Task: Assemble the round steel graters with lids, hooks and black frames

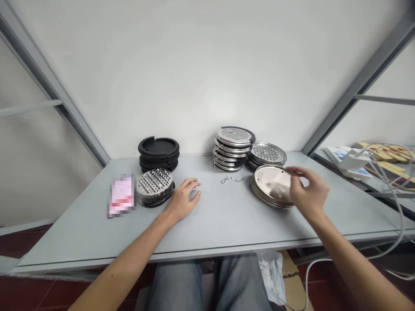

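Note:
My left hand (184,199) rests on the table beside a short stack of round metal grater discs (154,183). Its fingers are slightly curled and apart, and it holds nothing. Over on the right, my right hand (309,190) is at the right rim of the top smooth metal disc (272,183), fingers closed on the edge. More such discs lie stacked beneath it. The thumb is partly hidden. Between the hands lie small wire hooks (226,179), with another metal hook (239,179) close by.
Behind stand a stack of black rings (158,149), a tall stack of grater discs with black rims (235,137), and more grater discs (268,153). A pixelated pink packet (122,194) lies left. White cables (394,190) hang at the right edge; a side shelf holds boxes (348,162).

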Available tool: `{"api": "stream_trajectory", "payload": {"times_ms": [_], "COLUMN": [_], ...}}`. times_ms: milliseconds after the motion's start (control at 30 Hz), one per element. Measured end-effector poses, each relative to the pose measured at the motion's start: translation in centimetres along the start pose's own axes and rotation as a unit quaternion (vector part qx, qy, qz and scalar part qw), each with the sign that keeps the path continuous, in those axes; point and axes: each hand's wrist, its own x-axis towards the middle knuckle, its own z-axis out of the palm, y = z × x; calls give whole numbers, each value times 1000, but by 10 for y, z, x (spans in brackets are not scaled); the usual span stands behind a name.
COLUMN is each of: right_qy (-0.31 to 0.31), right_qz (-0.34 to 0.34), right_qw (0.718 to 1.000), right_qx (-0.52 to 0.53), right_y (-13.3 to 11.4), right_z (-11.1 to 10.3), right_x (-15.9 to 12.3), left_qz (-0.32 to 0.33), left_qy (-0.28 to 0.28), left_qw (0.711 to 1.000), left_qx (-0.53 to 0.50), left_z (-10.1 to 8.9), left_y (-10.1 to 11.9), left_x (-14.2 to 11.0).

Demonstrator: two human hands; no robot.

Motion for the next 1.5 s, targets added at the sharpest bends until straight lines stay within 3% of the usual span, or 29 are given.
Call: {"api": "stream_trajectory", "payload": {"times_ms": [67, 167, 233, 367, 467, 567, 633, 767, 900, 967, 1033, 1167, 1400, 1500], "right_qy": [-81, -264, -348, -385, -412, -411, -374, -233, -118, -129, -182, -274, -280, -253], "right_qz": [-92, -188, -216, -231, -241, -232, -223, -229, -210, -221, -245, -269, -279, -286], "right_qw": [990, 933, 895, 877, 864, 866, 883, 933, 970, 966, 950, 919, 912, 918], "right_qx": [76, 158, 177, 173, 161, 166, 176, 150, 30, -29, -64, -87, -107, -112], "right_y": [-24, -58, -76, -92, -90, -85, -83, -87, -90, -87, -80, -66, -67, -67], "right_z": [14, 48, 75, 115, 122, 116, 111, 100, 90, 89, 93, 105, 100, 98], "right_x": [-6, -17, -25, -44, -55, -58, -54, -23, 31, 57, 77, 91, 96, 103], "left_qz": [1, 3, 6, 21, 27, 11, -6, -23, -11, -6, -4, 3, 12, 14], "left_qy": [3, 11, 3, -46, -60, -49, -44, -39, -39, -37, -36, -33, -35, -31], "left_qw": [1000, 1000, 1000, 999, 998, 999, 999, 999, 999, 999, 999, 999, 999, 999], "left_qx": [2, 3, 0, -12, -14, -3, 0, -7, -1, 5, 10, 13, 16, 15], "left_z": [0, 0, -1, -3, -3, -1, 1, 3, 2, 1, 0, -2, -3, -2], "left_y": [0, -1, -1, 2, 4, 4, 3, 1, 2, 3, 3, 4, 4, 3], "left_x": [0, 0, 1, 2, 1, 0, -2, -3, -1, -1, 0, 0, 0, -1]}}
